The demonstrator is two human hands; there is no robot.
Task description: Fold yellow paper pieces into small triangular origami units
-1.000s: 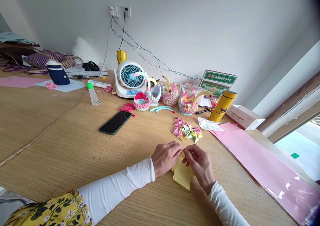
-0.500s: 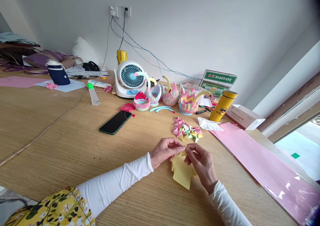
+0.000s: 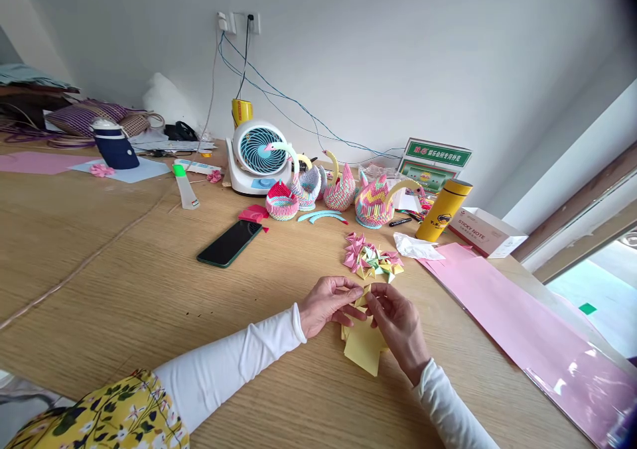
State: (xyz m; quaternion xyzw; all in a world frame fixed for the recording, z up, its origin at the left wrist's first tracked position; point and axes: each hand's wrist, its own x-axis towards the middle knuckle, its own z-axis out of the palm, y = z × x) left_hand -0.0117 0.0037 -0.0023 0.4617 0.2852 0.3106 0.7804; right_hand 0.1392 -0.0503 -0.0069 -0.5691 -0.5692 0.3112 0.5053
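My left hand [image 3: 328, 303] and my right hand [image 3: 398, 326] meet over a small stack of yellow paper squares [image 3: 363, 351] on the wooden table [image 3: 124, 283]. Both pinch a small folded yellow paper piece [image 3: 362, 297] between their fingertips, just above the stack. A heap of folded pink, yellow and green paper triangles [image 3: 372, 259] lies a short way beyond my hands.
A black phone [image 3: 229, 243] lies to the left. Farther back stand several paper swans [image 3: 341, 193], a small fan [image 3: 256, 157], a yellow bottle [image 3: 442, 210] and a sticky-note box [image 3: 485, 231]. Long pink paper sheets [image 3: 522, 333] lie along the right edge.
My left hand has turned palm-up and its fingers have spread a little around the yellow piece. My right hand keeps its pinch in nearly the same spot.
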